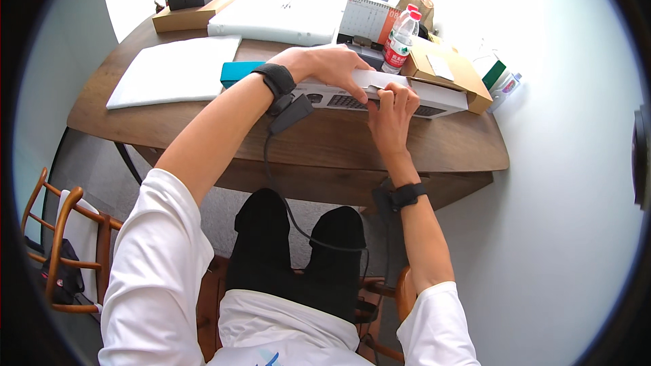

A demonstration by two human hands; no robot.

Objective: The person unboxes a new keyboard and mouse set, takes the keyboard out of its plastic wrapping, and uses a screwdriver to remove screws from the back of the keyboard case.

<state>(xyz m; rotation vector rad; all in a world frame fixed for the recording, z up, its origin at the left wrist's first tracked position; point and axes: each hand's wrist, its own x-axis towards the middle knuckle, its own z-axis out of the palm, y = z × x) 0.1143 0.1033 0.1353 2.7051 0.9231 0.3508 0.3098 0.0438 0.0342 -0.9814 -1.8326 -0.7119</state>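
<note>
A long white cardboard box (444, 97), printed with a picture of a keyboard and a mouse, lies near the front edge of the wooden table (325, 139). My left hand (331, 68) reaches over its top, thumb pressed on the front side and fingers behind. At the middle of the upper edge, the curled fingers of my right hand (393, 110) pinch the box's flap, where the card is slightly lifted. A teal block (241, 72) shows at the box's left end; whether it belongs to the box I cannot tell. Black bands circle both wrists.
Two red-capped water bottles (400, 41), a desk calendar (367, 20) and a brown carton (454, 68) stand behind the box. White padded sheets (173, 71) lie at left. A black cable (285, 193) hangs from my left wrist; a wooden chair (71, 251) stands lower left.
</note>
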